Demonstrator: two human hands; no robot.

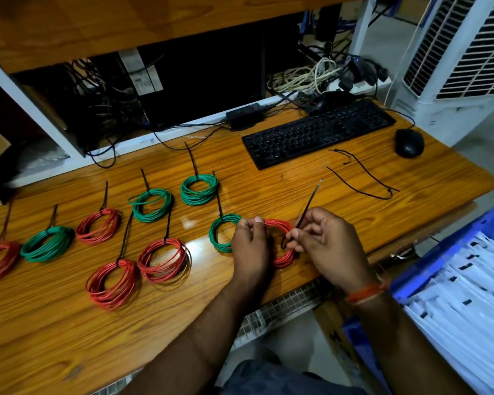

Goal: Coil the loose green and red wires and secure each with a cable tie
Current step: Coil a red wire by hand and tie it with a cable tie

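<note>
My left hand grips the left side of a red wire coil near the front edge of the wooden desk. My right hand pinches a black cable tie that loops round the coil's right side, its tail pointing up and away. A tied green coil lies just left of my left hand, partly hidden by it. Several tied red and green coils, such as a red coil and a green coil, are spread across the desk to the left.
Loose black cable ties lie on the desk to the right of my hands. A black keyboard and mouse sit behind. A blue crate of white strips stands at the right, beside the desk.
</note>
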